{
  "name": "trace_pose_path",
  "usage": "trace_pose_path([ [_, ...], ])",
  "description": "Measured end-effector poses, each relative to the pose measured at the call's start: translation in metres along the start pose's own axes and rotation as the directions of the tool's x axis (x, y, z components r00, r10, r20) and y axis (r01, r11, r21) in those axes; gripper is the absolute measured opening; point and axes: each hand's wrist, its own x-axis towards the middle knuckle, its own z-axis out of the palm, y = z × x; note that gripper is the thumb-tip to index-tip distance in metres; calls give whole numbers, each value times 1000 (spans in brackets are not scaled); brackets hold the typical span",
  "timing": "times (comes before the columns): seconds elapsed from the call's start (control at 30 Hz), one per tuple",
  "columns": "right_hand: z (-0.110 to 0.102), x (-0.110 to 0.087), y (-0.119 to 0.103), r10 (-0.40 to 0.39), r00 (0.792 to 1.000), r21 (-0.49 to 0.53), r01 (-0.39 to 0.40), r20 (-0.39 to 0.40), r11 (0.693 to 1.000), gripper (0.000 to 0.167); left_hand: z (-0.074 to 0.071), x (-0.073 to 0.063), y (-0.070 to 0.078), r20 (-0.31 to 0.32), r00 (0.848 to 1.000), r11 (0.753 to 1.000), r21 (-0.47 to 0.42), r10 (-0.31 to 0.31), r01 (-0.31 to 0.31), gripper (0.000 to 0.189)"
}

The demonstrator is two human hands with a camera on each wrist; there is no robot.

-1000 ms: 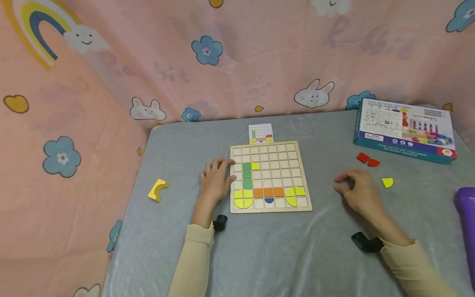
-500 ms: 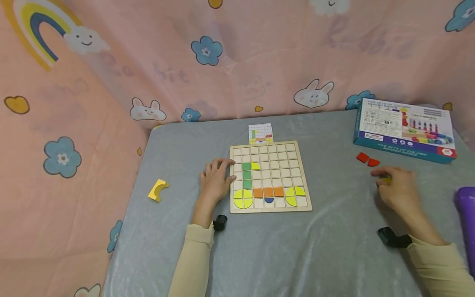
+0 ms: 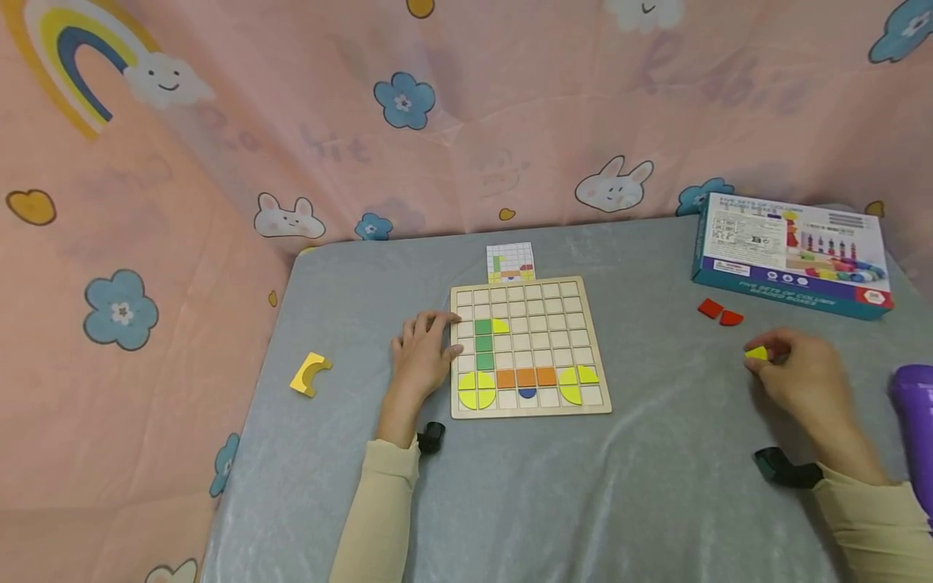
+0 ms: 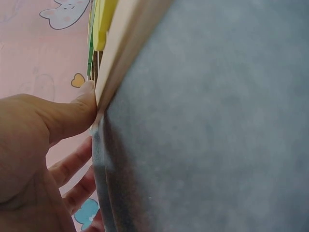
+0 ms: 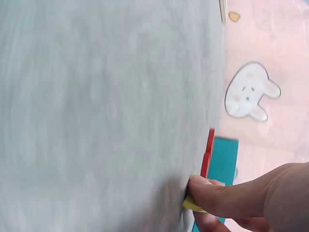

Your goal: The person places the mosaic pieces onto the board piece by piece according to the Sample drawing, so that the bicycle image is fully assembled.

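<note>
My right hand (image 3: 809,380) pinches a yellow quarter-circle piece (image 3: 756,354) between thumb and fingers, at the right of the table. In the right wrist view the yellow piece (image 5: 193,205) shows beneath the thumb. My left hand (image 3: 423,356) touches the left edge of a square wooden grid board (image 3: 539,340) with thumb and forefinger. The left wrist view shows the thumb (image 4: 79,108) against the board's edge (image 4: 120,53). On the board lie green squares (image 3: 484,343), orange squares (image 3: 526,377), a blue half-circle (image 3: 528,393) and several yellow quarter-circles (image 3: 477,390). Two red pieces (image 3: 720,312) lie beyond my right hand.
A pattern card (image 3: 510,261) lies behind the board. A cardboard box (image 3: 790,255) stands at the back right. Left of my left hand is a yellow arch block (image 3: 310,374), and a purple object (image 3: 913,429) is at the right edge. A pink printed curtain (image 3: 466,138) hangs behind.
My right hand has moved right and picked up the yellow quarter-circle from the table. My left hand stays at the board's edge.
</note>
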Motion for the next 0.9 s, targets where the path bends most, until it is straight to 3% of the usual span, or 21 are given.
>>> trace_pose_path([
  [0.1,6,-4,-13,-22,1000,10,22,-17,1000,28,-1,0,0,2,1000,1000,-4,1,-1,44],
  [0.23,16,-11,-35,-117,993,44,118,-20,992,23,-1,1,-1,4,1000,1000,-2,1,-1,44],
  [0.47,39,-27,-78,-318,948,120,314,21,942,12,-1,1,0,6,1000,1000,6,-2,2,44],
  [0.7,57,-40,-105,-407,909,184,386,91,904,9,0,1,0,5,1000,1000,13,-2,2,44],
  [0.9,70,-46,-117,-419,901,210,390,116,897,10,1,2,-1,10,1000,1000,16,-9,9,45],
])
